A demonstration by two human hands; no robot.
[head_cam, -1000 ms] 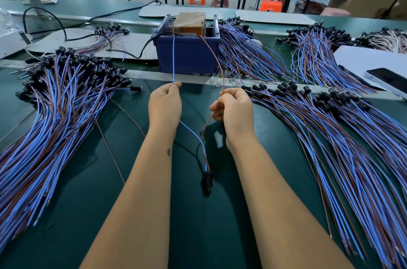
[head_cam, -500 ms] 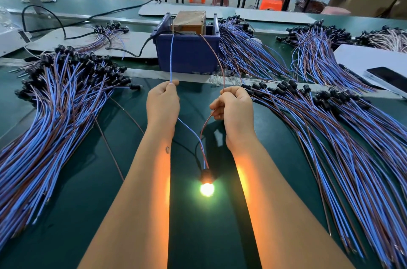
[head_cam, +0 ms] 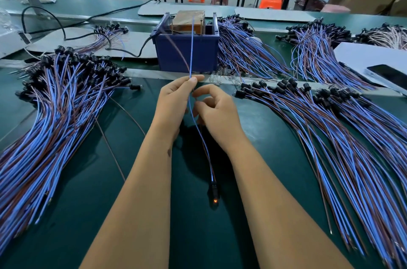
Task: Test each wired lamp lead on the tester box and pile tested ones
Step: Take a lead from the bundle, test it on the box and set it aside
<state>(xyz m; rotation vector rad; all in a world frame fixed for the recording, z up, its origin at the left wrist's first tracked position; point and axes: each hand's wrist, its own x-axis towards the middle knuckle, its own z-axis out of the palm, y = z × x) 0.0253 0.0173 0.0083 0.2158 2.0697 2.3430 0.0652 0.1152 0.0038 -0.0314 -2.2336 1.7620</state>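
Bulb's gone from full bright half a second ago to a faint orange ember, so this lamp lead passes. Both wires are now gathered in the left hand, fingers pinching them off the tester box; right hand curls loose, holding nothing. Socket rests on the bench. Pile next, I'd guess.

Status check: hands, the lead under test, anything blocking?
Left hand pinches blue wire of the lead. Right hand curled beside it, grip unclear. Black lamp socket on green mat, faint orange glow. Nothing blocking.
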